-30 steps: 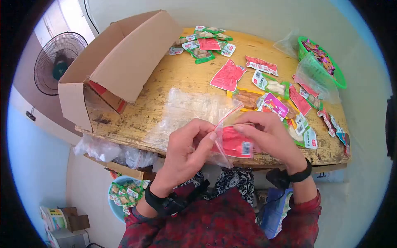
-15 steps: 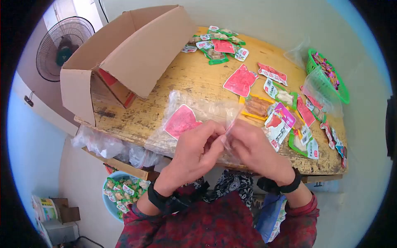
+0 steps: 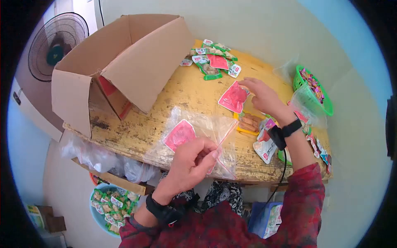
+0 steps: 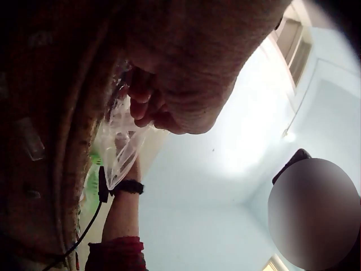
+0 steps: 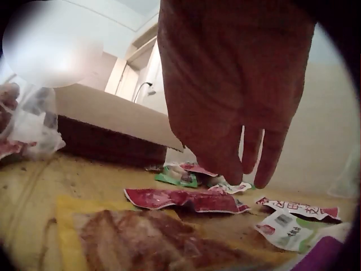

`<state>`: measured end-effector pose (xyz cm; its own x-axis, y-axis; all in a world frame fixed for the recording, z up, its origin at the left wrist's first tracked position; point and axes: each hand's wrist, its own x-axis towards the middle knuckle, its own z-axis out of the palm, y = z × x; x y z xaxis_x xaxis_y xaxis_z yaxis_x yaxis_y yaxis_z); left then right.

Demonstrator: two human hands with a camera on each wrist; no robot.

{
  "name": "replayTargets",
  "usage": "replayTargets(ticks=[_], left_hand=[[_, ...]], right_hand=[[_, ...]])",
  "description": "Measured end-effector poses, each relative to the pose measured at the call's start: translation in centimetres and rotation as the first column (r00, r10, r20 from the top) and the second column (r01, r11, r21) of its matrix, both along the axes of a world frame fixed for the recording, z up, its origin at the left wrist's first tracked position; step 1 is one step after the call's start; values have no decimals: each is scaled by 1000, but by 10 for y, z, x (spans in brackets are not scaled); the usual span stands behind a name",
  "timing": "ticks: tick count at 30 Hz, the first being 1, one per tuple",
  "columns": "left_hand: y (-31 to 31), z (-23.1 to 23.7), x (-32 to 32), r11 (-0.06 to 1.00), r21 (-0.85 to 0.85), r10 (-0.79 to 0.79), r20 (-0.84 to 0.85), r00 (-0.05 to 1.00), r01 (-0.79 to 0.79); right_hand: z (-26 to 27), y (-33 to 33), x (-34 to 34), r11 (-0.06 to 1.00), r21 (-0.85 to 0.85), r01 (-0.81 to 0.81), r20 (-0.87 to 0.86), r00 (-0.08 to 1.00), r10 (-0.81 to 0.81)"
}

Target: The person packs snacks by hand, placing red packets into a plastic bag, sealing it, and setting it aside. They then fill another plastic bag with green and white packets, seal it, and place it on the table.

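Left hand (image 3: 192,164), lower centre: finger and thumb clamped on clear bag (image 3: 225,142). Right hand (image 3: 264,98), upper right of centre: fingers extended, apart, above desk (image 3: 165,101) beside red packet (image 3: 234,97).

Clear bag (image 3: 226,153) hangs near red packet (image 3: 233,98) on table (image 3: 182,89)

Open lane for you: bare yellow wooden tabletop (image 3: 188,89), between tall brown cardboard box (image 3: 149,62) and flat red packet (image 3: 233,97) near your right hand (image 3: 264,97). Far end: pile of green-edged packets (image 3: 213,62). Near end: clear plastic bag (image 3: 202,120), edge pinched in your left hand (image 3: 190,165). Right flank: yellow-edged packet (image 3: 250,122); beyond, green plastic basket (image 3: 329,108).
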<state>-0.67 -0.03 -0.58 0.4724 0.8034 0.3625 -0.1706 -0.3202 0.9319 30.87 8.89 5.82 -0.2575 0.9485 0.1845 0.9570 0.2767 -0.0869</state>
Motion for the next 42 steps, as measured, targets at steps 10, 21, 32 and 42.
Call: replayTargets(ticks=[10, 21, 32, 42], left_hand=[[1, -22, 15, 744, 637, 255, 9, 967, -202], [-4, -23, 14, 724, 653, 293, 1, 956, -223], [-14, -10, -6, 986, -154, -23, 215, 976, 57], [-5, -26, -8, 981, -193, 136, 565, 814, -30]], right_hand=[[-10, 39, 4, 981, -162, -106, 214, 967, 140], [0, 26, 10, 989, 145, -7, 40, 999, 1], [15, -64, -26, 983, -15, 183, -725, 675, -136], [-13, -195, -64, 872, -185, 454, -868, 341, -361]])
